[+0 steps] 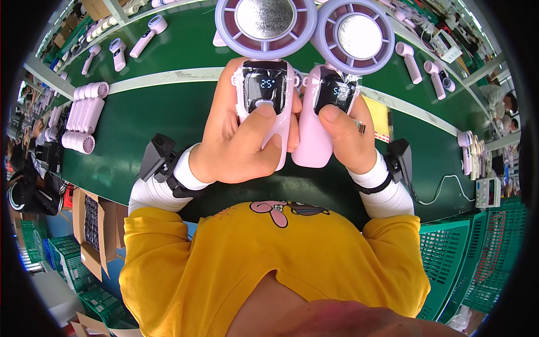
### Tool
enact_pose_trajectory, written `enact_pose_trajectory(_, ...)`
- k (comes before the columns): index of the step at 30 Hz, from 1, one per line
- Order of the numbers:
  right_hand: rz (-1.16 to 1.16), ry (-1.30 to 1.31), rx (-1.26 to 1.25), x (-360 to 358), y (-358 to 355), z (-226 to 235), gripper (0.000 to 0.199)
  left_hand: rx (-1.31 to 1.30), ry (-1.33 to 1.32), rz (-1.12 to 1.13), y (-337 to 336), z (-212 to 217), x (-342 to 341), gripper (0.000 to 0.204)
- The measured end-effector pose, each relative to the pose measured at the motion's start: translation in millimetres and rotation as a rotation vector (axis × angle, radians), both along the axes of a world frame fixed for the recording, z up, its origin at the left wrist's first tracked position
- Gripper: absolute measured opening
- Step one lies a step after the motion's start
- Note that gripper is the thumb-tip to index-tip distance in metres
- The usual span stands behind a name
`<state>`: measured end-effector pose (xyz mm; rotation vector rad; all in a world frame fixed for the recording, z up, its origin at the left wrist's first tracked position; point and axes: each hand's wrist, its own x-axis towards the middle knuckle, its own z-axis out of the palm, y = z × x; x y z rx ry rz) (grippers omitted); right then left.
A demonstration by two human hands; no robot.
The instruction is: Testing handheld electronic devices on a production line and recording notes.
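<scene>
Two pink handheld fans are held upright side by side over the green table. My left hand (236, 129) wraps round the left fan (284, 135), its thumb on the button below the lit black display. Around the right fan (312, 132) my right hand (353, 132) is closed, thumb on the lower part of its lit display. Both fans have round lilac heads with silvery centre discs. A small metal cable plug (360, 128) shows beside my right hand's fingers. The fingers behind the fans are mostly hidden.
Stacked pink fans (84, 115) stand at the left of the green table (151, 123). More fans (149, 35) lie on the far belt. A yellow sheet (382, 121) lies behind my right hand. A small meter (487, 192) with a white cable sits right, near green crates (443, 253).
</scene>
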<state>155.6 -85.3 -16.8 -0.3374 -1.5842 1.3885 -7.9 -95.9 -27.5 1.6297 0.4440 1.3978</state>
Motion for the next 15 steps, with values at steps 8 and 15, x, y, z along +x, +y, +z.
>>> enact_pose_trajectory(8, 0.049, 0.029, -0.042, -0.4, 5.6, -9.6, 0.024, -0.079, -0.144, -0.099, 1.8, -0.3, 0.3, 0.056)
enact_pose_trajectory(15, 0.039, -0.002, -0.038, 0.2, 4.9, -7.1, 0.025, -0.061, -0.150, -0.086, 2.0, -2.9, 1.5, 0.054)
